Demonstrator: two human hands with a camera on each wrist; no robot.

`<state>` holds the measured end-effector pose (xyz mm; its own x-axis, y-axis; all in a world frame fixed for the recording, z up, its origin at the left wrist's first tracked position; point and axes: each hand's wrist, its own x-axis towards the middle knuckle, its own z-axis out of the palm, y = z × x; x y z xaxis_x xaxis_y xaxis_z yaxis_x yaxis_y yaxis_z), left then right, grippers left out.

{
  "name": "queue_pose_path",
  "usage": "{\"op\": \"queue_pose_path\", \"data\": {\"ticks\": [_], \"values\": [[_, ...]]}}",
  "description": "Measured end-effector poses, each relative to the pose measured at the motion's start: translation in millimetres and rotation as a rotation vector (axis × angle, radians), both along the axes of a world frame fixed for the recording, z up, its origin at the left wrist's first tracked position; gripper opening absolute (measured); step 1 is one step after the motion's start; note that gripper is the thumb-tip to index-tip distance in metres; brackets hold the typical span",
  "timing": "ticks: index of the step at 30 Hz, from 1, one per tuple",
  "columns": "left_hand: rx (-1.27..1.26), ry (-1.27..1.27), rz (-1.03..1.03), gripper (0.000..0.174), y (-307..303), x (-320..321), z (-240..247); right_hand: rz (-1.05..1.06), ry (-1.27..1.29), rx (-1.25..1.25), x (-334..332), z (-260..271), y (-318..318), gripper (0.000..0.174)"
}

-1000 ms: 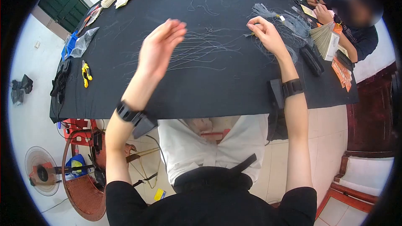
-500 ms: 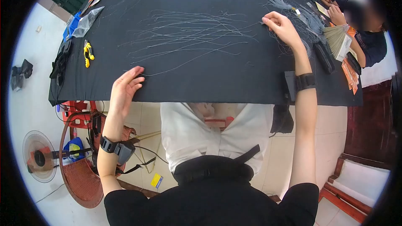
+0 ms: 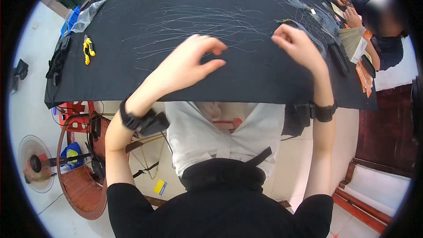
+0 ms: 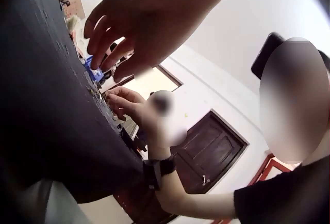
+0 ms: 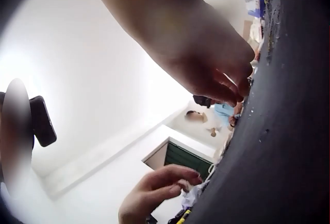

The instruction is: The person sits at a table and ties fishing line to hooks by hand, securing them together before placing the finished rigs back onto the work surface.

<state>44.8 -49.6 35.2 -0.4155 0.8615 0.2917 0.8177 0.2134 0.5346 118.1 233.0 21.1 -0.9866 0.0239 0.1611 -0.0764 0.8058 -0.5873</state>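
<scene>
While many threads (image 3: 198, 22) lie laid out across the middle of the surface (image 3: 132, 75), a tangled bundle (image 3: 315, 17) sits toward the right edge: work seemingly part done. Left hand (image 3: 194, 61): raised, fingers loosely spread, empty. Right hand (image 3: 296, 46): fingertips bunched beside bundle; cannot tell if pinching.

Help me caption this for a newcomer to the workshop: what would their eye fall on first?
First the left hand, fingers loosely spread, and the right hand, fingers curled, both hovering above the near part of the black cloth-covered table. Beyond these hands, thin grey strings lie fanned across the middle of the cloth. A small yellow-handled tool lies near the table's left edge.
</scene>
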Motion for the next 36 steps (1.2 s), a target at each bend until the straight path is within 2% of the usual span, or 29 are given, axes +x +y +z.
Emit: {"op": "queue_pose_path", "data": {"ticks": [2,6,11,17,20,23,29,34,36], "values": [[-0.146,0.108,-0.014,0.022,29,-8,-10,-0.020,-0.049,-0.005,7,-10,-8,0.017],[-0.149,0.190,0.053,0.019,67,-24,-31,-0.096,-0.023,-0.062,9,-28,-11,0.016],[-0.074,0.157,0.016,0.016,94,-39,-47,-0.113,-0.043,-0.017,-7,-34,-10,0.017],[-0.153,0.097,0.020,0.014,118,-47,-59,-0.143,-0.036,0.001,-13,-40,-9,0.021],[-0.163,0.146,-0.009,0.013,119,-46,-60,-0.149,-0.038,-0.014,-11,-38,-9,0.022],[-0.060,0.181,-0.020,0.013,116,-48,-68,-0.148,-0.049,-0.008,-11,-35,-11,0.022],[0.090,0.115,-0.038,0.013,107,-42,-63,-0.096,-0.003,-0.009,-12,-36,-12,0.023],[0.090,-0.124,-0.035,0.015,105,-36,-54,-0.089,-0.023,-0.135,-10,-29,-19,0.020],[0.125,-0.151,-0.043,0.015,103,-37,-55,-0.113,0.005,-0.079,-3,-27,-20,0.019]]}}
